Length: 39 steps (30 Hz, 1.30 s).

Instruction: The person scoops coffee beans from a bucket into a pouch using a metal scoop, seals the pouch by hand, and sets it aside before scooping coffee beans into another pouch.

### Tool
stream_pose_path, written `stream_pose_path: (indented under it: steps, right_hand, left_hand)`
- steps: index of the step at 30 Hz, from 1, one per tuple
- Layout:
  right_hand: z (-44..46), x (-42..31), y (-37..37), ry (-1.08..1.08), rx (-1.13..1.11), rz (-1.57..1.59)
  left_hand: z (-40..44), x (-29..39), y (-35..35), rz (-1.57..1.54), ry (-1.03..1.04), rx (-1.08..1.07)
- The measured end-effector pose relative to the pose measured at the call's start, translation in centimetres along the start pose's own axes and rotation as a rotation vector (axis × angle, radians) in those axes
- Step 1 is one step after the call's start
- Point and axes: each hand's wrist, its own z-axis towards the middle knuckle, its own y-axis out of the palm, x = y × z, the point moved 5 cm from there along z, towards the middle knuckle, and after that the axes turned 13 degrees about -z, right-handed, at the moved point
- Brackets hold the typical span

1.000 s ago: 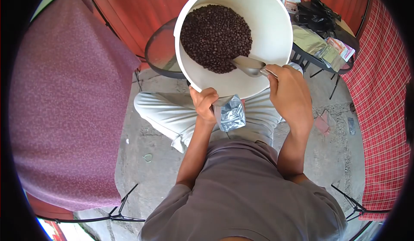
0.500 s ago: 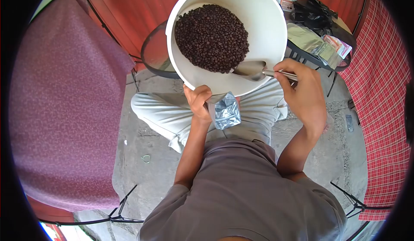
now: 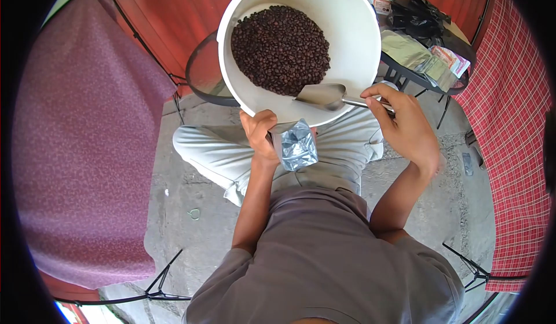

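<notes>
A white bucket [image 3: 353, 40] is tilted toward me, with a heap of dark roasted coffee beans [image 3: 281, 50] on its left side. In my right hand [image 3: 405, 121] is the handle of a metal scoop [image 3: 327, 97]; its blade lies inside the bucket by the lower edge of the beans. My left hand [image 3: 260, 133] is closed around a silver foil bag [image 3: 298, 147] just below the bucket rim, its shiny inside showing. Whether the left fingers also touch the bucket I cannot tell.
At the upper right, a small table [image 3: 428, 77] bears a black plastic bag [image 3: 420, 19] and several packets. A round glass-topped table [image 3: 205, 72] stands behind the bucket. Purple cloth [image 3: 87, 150] hangs left, red checked cloth [image 3: 509, 150] right.
The scoop has turned and shifted slightly left, showing more of its blade. The whole scene sits a little further left in view. Both hands keep their holds.
</notes>
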Motion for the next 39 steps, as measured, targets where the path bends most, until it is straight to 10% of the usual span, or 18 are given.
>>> stream_pose_path:
  steps: [39]
  right_hand:
    - [2.2, 3.6, 3.3, -0.045, 0.168, 0.164]
  left_hand:
    - [-2.0, -2.0, 1.4, -0.017, -0.016, 0.014]
